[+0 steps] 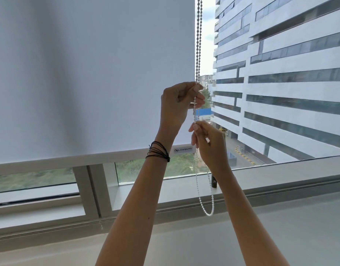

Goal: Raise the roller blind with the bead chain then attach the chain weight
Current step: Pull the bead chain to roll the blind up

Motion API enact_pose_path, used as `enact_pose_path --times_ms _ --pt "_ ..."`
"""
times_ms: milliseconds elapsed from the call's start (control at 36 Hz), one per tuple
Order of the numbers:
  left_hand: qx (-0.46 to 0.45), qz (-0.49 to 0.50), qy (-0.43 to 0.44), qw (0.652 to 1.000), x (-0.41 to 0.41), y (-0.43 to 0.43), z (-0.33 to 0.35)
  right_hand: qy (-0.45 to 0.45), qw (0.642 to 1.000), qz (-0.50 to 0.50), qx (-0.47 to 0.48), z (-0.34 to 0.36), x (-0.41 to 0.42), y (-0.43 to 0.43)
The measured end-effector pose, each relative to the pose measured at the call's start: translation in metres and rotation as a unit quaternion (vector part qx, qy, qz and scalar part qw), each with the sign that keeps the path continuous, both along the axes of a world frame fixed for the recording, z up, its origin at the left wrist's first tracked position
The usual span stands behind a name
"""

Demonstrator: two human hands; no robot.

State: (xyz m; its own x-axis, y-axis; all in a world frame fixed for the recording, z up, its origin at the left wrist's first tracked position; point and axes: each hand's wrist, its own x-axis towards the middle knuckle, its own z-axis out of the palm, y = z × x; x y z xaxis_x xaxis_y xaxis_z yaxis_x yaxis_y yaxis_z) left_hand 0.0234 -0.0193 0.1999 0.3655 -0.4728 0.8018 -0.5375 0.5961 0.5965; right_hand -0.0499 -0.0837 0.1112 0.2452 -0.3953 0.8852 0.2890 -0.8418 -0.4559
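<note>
A white roller blind (92, 73) covers most of the window, its bottom bar (69, 160) a little above the sill. The bead chain (199, 39) hangs along the blind's right edge and ends in a white loop (207, 212) just above the sill. My left hand (179, 104) is shut on the chain at mid-height. My right hand (209, 144) pinches the chain just below it. A small dark cylinder, probably the chain weight (214, 181), stands on the sill, partly hidden behind my right forearm.
The window frame (94, 189) and a grey sill (280, 179) run across below the blind. Through the uncovered glass on the right rises a tall white building (290, 83). A pale ledge fills the foreground.
</note>
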Motion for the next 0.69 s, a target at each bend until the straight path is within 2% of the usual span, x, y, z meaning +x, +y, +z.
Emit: enact_pose_path --times_ms 222,694 --pt "-0.002 -0.028 0.009 1.0 0.002 0.004 -0.005 -0.009 1.0 -0.001 -0.02 -0.006 0.001 0.003" --pt "0.043 -0.047 0.056 0.996 0.01 -0.003 -0.033 0.031 0.999 -0.014 0.012 -0.038 0.011 -0.009"
